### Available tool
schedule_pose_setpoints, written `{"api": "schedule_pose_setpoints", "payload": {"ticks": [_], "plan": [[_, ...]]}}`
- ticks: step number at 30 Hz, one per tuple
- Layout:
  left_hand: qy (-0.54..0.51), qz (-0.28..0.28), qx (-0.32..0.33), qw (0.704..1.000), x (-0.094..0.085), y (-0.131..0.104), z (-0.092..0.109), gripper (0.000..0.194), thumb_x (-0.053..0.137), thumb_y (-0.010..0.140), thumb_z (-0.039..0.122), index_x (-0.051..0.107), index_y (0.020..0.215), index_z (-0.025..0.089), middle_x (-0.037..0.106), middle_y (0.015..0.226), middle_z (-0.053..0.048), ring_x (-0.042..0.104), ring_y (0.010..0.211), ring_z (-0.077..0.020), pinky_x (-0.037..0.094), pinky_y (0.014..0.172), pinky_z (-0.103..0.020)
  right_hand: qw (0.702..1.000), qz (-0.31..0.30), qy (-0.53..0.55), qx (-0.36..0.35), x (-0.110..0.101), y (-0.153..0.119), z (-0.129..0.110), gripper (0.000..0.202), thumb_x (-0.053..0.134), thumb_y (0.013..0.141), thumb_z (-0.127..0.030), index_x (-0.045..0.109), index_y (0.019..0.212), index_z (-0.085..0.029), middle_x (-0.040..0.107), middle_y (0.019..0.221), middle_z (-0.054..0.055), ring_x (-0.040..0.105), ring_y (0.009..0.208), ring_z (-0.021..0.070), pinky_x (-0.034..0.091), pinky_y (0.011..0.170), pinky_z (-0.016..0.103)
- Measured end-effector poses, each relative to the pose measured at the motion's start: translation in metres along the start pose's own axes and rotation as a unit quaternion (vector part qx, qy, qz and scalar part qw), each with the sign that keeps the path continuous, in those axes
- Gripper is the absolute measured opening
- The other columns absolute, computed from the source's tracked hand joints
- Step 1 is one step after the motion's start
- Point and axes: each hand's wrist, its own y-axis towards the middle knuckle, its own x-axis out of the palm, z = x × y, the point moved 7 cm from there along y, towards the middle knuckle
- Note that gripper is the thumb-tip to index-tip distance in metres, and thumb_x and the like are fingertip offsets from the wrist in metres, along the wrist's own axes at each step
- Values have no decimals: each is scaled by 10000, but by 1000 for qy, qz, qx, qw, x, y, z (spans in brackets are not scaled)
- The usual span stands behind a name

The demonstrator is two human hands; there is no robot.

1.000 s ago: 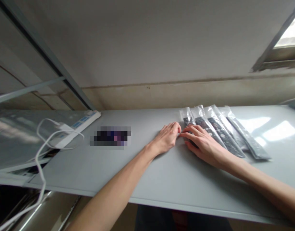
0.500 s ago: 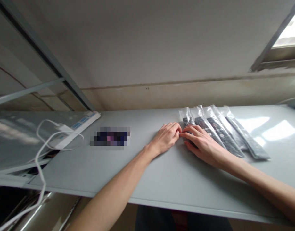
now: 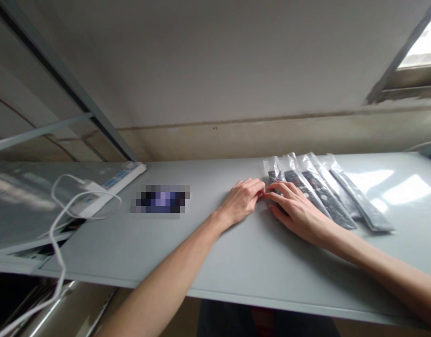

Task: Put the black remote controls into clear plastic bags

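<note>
Several black remote controls in clear plastic bags [image 3: 327, 196] lie side by side on the grey table [image 3: 208, 252], right of centre. My right hand [image 3: 295, 210] lies flat on the leftmost bagged remote [image 3: 276, 178], fingers spread and pointing left. My left hand [image 3: 241, 201] rests on the table just left of that bag, fingers curled, its fingertips touching the bag's edge next to my right fingertips. Whether either hand pinches the bag is hidden.
A blurred dark object [image 3: 161, 199] lies on the table left of my hands. A white power strip [image 3: 108, 187] with a looping white cable [image 3: 61, 224] sits at the left end. A wall rises behind the table; the table's front edge is near me.
Almost nothing has moved. My left fingers have shifted slightly at the edge of the leftmost bag.
</note>
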Motion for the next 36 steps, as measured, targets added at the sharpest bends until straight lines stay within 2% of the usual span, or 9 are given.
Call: {"api": "schedule_pose_setpoints", "payload": {"ticks": [8, 15, 20, 22, 25, 30, 32, 34, 36], "plan": [[-31, 15, -11, 999, -1, 0, -5, 263, 495, 1002, 31, 662, 922, 219, 725, 1020, -30, 651, 991, -211, 480, 937, -346, 1000, 21, 19, -9, 2, -1, -2, 353, 526, 998, -99, 669, 1301, -211, 676, 1343, 145, 555, 1387, 357, 511, 1176, 602], [-4, 45, -69, 997, -3, 0, -12, 198, 530, 1015, 118, 704, 998, 209, 729, 1077, -67, 656, 1065, -233, 492, 980, -366, 995, 19, 97, 3, 1, 0, -4, 699, 506, 834, 31, 606, 1434, -313, 541, 1517, 106, 631, 1366, 281, 582, 1143, 482], [-136, 96, -113, 980, -11, -1, -22, 410, 509, 1074, 414, 681, 776, 190, 705, 843, -70, 643, 879, -236, 496, 882, -371, 986, 109, 125, 6, -22, 3, -5, 735, 556, 808, 26, 582, 1442, -344, 392, 1612, 131, 592, 1422, 341, 578, 1131, 555], [-265, 126, -142, 945, -13, -1, -31, 590, 446, 1072, 596, 663, 707, 186, 681, 753, -65, 632, 771, -210, 498, 787, -338, 980, 141, 139, -15, -34, 3, -10, 724, 590, 821, -1, 571, 1451, -359, 323, 1667, 125, 574, 1444, 367, 554, 1150, 594], [-482, 148, -155, 850, -11, 0, -38, 604, 548, 983, 728, 738, 853, 170, 736, 821, -71, 664, 750, -186, 514, 698, -285, 976, 144, 155, -47, -40, 2, -17, 756, 619, 822, -23, 543, 1485, -378, 209, 1746, 105, 514, 1502, 402, 538, 1164, 619], [-642, 173, -181, 725, -6, -1, -43, 513, 926, 732, 558, 749, 973, 142, 777, 878, -62, 700, 701, -169, 588, 647, -282, 969, 110, 221, 9, -27, 2, -5, 817, 641, 869, -85, 410, 1592, -388, 195, 1781, 129, 501, 1520, 380, 631, 1037, 528], [-662, 213, -205, 689, -7, -3, -50, 497, 972, 684, 508, 727, 915, 142, 780, 849, -47, 715, 681, -163, 613, 660, -291, 945, 133, 287, 80, -26, 3, 10, 747, 693, 919, -205, 396, 1591, -344, 410, 1670, 181, 667, 1343, 337, 673, 917, 469], [-683, 259, -220, 647, -8, -6, -59, 471, 993, 669, 456, 701, 878, 152, 783, 832, -28, 732, 681, -156, 635, 706, -300, 903, 143, 369, 167, -23, 4, 26, 606, 723, 957, -384, 478, 1500, -272, 693, 1328, 165, 797, 942, 263, 675, 685, 382], [-701, 288, -229, 611, -8, -7, -66, 424, 991, 689, 398, 687, 864, 159, 786, 821, -17, 750, 695, -158, 654, 772, -326, 851, 136, 446, 240, -20, 4, 36, 434, 715, 965, -540, 614, 1237, -217, 757, 905, 68, 715, 598, 188, 580, 495, 301]]}}
